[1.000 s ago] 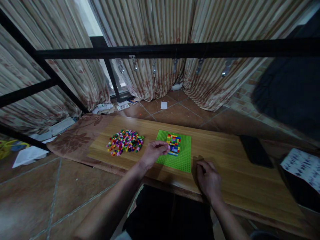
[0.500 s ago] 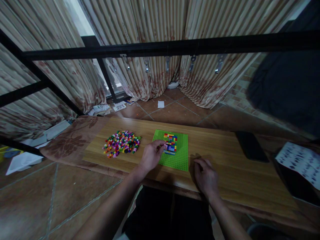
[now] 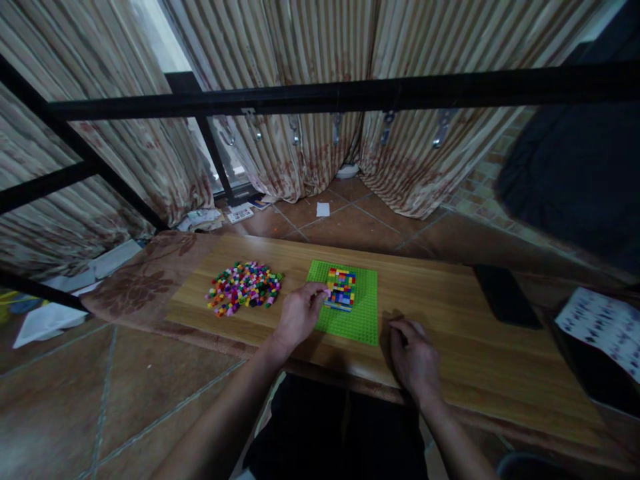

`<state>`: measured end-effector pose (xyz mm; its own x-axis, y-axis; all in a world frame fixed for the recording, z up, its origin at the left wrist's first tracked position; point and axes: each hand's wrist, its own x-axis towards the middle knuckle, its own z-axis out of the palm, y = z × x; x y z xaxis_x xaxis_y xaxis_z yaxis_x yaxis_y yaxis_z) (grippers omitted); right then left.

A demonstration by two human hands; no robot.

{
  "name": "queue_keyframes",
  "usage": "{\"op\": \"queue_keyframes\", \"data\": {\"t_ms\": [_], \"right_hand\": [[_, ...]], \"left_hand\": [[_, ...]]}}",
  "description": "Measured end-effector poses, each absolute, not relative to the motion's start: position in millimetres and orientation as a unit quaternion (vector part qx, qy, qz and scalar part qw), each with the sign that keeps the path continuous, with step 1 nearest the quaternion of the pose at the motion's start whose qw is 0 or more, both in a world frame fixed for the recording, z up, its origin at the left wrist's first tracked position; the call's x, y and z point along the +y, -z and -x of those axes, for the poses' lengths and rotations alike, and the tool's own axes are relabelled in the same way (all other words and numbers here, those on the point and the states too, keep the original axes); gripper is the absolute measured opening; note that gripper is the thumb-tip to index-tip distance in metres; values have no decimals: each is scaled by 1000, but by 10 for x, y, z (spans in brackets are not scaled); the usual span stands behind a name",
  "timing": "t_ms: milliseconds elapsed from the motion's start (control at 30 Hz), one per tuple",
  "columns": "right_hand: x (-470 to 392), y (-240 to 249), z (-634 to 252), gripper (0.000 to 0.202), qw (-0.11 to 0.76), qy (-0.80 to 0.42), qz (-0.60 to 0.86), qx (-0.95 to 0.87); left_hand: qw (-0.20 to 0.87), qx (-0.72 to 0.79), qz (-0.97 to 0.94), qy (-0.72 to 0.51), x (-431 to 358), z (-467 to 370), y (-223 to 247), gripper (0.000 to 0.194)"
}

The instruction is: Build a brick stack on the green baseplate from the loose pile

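Note:
On a green studded baseplate [image 3: 367, 307] stands a block of bricks [image 3: 342, 288] in red, yellow, blue and other colours. My left hand [image 3: 300, 312] reaches over the plate's left edge, thumb and forefinger pinched on a small pink brick [image 3: 327, 293] at the left side of the block. To the right of the plate, my right hand [image 3: 413, 353] rests on the wooden board with its fingers curled; whether anything is inside them is hidden. A loose pile of small coloured bricks [image 3: 245, 287] lies left of my left hand.
The wooden board [image 3: 440, 293] carries a dark phone-like slab [image 3: 506, 297] at its right. A printed sheet [image 3: 600, 327] lies beyond the board's right end. A black metal bar [image 3: 320, 97] crosses in front of striped curtains [image 3: 300, 53]. Papers lie on the tiled floor.
My left hand has shifted very slightly left and down, its fingers still pinched at the block's left side, and more of the block shows. My right hand stays by the plate.

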<state>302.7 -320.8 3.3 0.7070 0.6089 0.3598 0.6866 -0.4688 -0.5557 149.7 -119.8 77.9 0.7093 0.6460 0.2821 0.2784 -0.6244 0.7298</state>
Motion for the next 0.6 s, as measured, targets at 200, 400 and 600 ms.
{"op": "queue_keyframes", "data": {"t_ms": [200,400,600], "right_hand": [[-3251,46,-3065,36,334,85,856,-386],[-3267,65,-3099,41,299,82,874,-375],[-3335,154,-3172,40,259,70,886,-377]], "left_hand": [[280,325,-870,-242,-1126,-1095,-617,19],[198,412,-863,-218,-977,-585,-420,20],[162,443,-861,-192,-844,-338,-340,19]]}}
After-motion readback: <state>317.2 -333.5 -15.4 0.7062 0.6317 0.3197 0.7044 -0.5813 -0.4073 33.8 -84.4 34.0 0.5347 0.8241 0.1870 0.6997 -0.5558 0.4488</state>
